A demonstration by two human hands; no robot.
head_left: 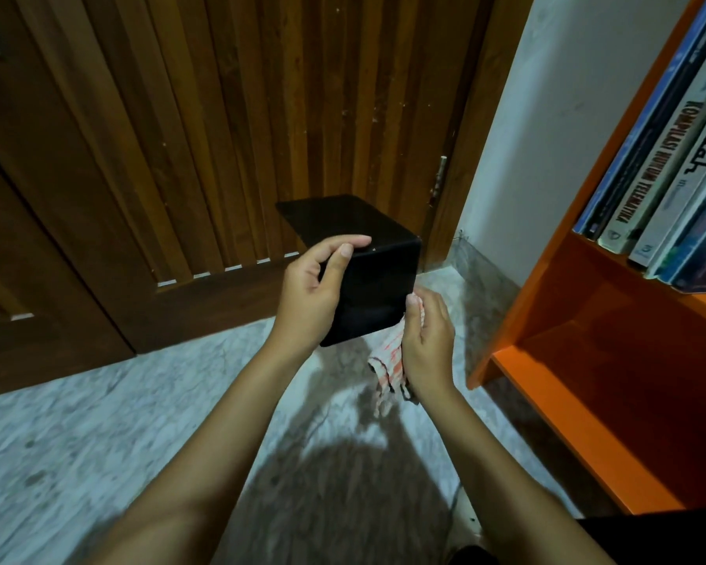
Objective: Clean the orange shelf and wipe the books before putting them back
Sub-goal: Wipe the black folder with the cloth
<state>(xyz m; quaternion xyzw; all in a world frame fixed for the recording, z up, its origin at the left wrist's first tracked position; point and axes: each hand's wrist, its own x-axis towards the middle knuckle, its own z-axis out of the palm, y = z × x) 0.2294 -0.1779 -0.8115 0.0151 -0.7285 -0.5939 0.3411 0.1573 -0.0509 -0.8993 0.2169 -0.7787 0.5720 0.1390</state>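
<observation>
My left hand (316, 287) grips a black L-shaped metal bookend (378, 287) by its bent corner, held in the air above the floor. My right hand (426, 340) holds a white cloth with red stripes (388, 360) and presses it against the bookend's lower right edge; the cloth's tail hangs down. The orange shelf (579, 320) stands at the right. Several books (669, 165) lean on its upper board, spines outward. The compartment below them holds nothing that I can see.
A dark wooden slatted door (221, 116) fills the background. A white wall (547, 136) meets it beside the shelf. The floor is pale marbled tile (98, 422). My shadow falls across the tiles in front of me.
</observation>
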